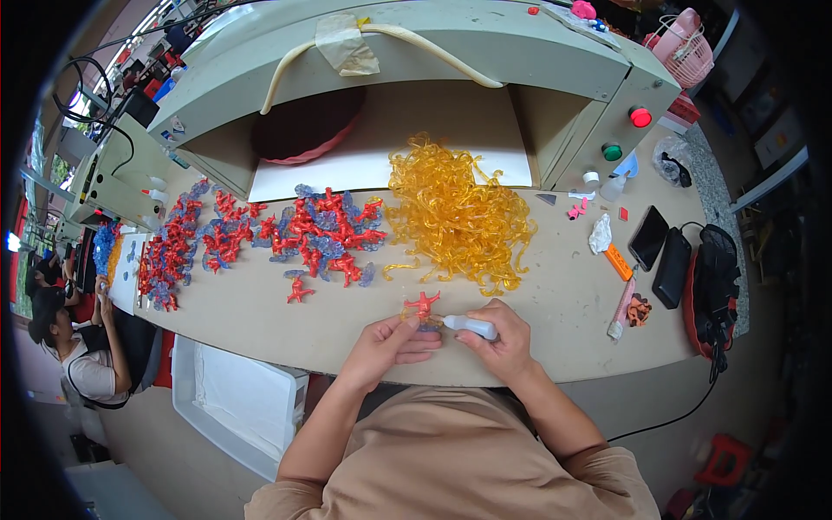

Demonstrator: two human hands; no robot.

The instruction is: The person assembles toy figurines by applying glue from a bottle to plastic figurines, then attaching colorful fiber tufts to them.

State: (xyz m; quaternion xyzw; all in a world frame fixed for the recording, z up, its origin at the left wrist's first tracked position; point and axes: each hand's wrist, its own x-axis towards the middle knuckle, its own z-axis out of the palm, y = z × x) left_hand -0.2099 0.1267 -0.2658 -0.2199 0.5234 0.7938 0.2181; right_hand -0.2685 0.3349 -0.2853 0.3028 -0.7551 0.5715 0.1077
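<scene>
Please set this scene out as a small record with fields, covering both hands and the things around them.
Left hand: holds a red figure near the table edge
Right hand: holds a small white bottle, tip toward the figure; contact unclear
Ahead: heap of curly amber pieces
Left of heap: cluster of red and blue figures; a single red one nearer
Right side: phone, orange tool
Behind: grey cabinet

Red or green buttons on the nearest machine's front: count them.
2: a red button, and a green button below and left of it. No others show there.
</scene>
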